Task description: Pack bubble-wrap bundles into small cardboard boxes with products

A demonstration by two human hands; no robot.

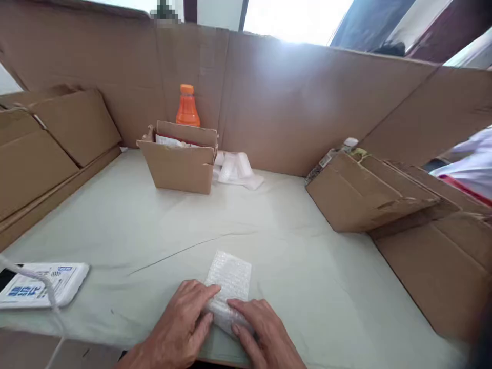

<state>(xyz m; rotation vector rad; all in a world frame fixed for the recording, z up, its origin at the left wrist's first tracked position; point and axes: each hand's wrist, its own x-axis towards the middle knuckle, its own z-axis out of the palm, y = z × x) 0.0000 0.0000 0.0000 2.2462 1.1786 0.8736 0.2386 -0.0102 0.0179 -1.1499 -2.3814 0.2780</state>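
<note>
A small packet wrapped in white bubble wrap (229,279) lies on the pale green table cover (161,225) near the front edge. My left hand (183,323) rests on its near left corner, fingers curled over the wrap. My right hand (261,328) presses on its near right end, fingertips touching the wrap. Both hands hold the near part of the packet down; the far part lies flat and uncovered.
An open cardboard box (180,164) stands at the back with an orange bottle (187,106) behind it and loose bubble wrap (237,169) beside it. Cardboard walls surround the table; a flattened box (361,195) lies right. A white device (38,284) with a cable sits front left.
</note>
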